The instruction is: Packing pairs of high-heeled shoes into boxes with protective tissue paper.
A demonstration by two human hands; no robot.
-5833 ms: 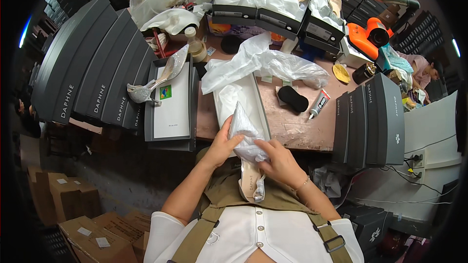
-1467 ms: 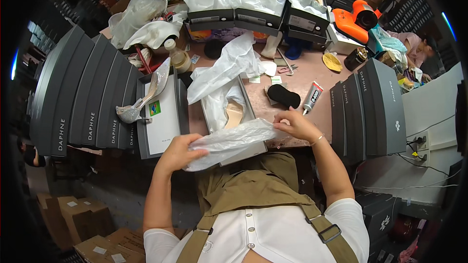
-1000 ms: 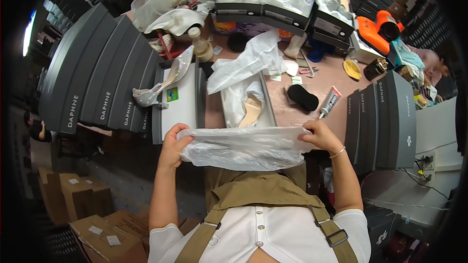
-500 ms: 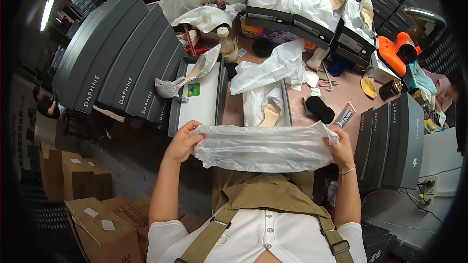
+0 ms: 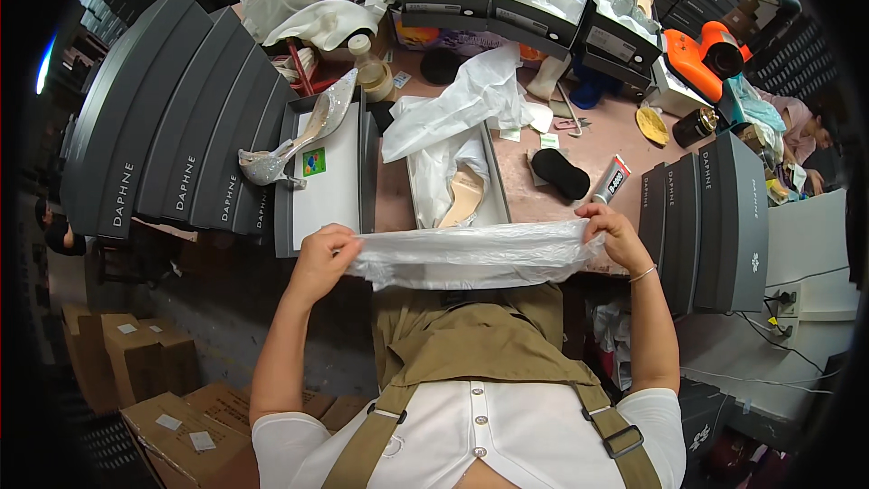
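Note:
A sheet of white tissue paper (image 5: 471, 255) is stretched between my two hands, gathered into a long folded strip. My left hand (image 5: 323, 261) pinches its left end, and my right hand (image 5: 619, 234) grips the right end. Just beyond the strip, an open shoe box (image 5: 501, 190) holds white tissue and a shoe with a beige insole (image 5: 463, 197). To its left, a glittery silver heeled shoe (image 5: 317, 122) lies across a grey box lid or tray (image 5: 328, 202). Loose white tissue (image 5: 457, 95) drapes over the far end of the open box.
Dark grey shoe boxes (image 5: 149, 118) stand at left, more (image 5: 733, 217) at right. Open boxes with shoes and tissue (image 5: 534, 23) line the back. On the pink table (image 5: 534, 158) lie a black pad (image 5: 559, 174), a glue tube (image 5: 612, 178), a bottle (image 5: 369, 68) and an orange tool (image 5: 701, 59).
The tissue strip has become narrower and tighter between my hands, which still hold both ends. My view has shifted, so the table's things appear farther left and slightly higher.

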